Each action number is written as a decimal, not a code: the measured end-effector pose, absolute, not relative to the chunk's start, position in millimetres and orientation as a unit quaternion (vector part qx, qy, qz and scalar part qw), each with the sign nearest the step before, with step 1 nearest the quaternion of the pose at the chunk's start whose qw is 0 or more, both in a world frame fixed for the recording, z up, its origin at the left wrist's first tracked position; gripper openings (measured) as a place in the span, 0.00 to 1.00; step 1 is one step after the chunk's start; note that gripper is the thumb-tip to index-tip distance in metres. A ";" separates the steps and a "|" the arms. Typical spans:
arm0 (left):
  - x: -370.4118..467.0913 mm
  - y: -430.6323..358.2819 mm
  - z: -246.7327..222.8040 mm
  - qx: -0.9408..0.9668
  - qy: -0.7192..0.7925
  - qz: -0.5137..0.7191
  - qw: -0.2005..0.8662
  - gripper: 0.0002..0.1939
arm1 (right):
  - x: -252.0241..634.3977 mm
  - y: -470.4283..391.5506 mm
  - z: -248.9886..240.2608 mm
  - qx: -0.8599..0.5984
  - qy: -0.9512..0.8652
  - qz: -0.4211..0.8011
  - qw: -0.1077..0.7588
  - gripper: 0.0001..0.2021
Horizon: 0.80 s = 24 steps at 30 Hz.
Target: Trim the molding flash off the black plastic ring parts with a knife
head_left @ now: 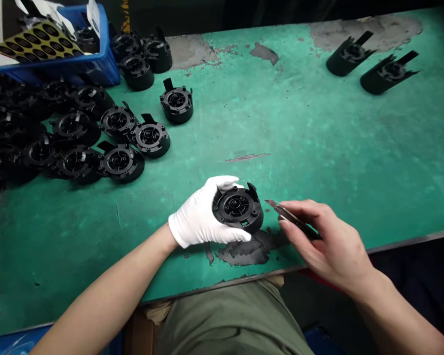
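My left hand point(203, 214), in a white glove, is wrapped round a black round plastic housing point(239, 207). The ribbed, ringed face of the housing points up, and a short tab rises at its right rim. Just right of it, my bare right hand point(325, 236) grips a slim utility knife point(296, 221) between thumb and fingers. The blade points left toward the housing, with a small gap between them. Whether the housing rests on the green table point(318, 148) or is held just above it, I cannot tell.
Several similar black housings point(120, 161) crowd the left side of the table. Behind them stands a blue bin point(111, 54) with a sheet of round black stickers point(40, 42) on top. Two taller black housings point(350, 56) stand at the far right. The table's front edge runs close below my hands.
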<state>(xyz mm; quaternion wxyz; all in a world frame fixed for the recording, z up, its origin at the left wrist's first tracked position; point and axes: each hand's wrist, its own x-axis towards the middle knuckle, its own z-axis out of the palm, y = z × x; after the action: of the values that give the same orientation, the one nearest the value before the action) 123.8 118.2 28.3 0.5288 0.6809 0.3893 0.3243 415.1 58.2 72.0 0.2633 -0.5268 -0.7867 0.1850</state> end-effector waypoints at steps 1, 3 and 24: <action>123.7 118.7 28.8 0.680 0.394 0.319 0.530 0.58 | 417.0 57.5 71.3 -0.539 -0.776 0.188 0.271 0.15; 123.7 119.1 28.7 0.683 0.396 0.313 0.529 0.58 | 419.3 56.3 70.0 -0.571 -0.740 0.197 0.297 0.16; 134.1 114.1 9.6 0.809 0.421 0.326 0.251 0.52 | 409.6 56.8 87.6 -0.493 -0.508 0.567 0.421 0.17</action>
<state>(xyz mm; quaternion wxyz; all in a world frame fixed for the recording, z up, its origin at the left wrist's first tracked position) 134.1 114.1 9.6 0.2509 0.8088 0.4205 0.3257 409.6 56.8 87.6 0.4215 -0.4926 -0.5082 0.5669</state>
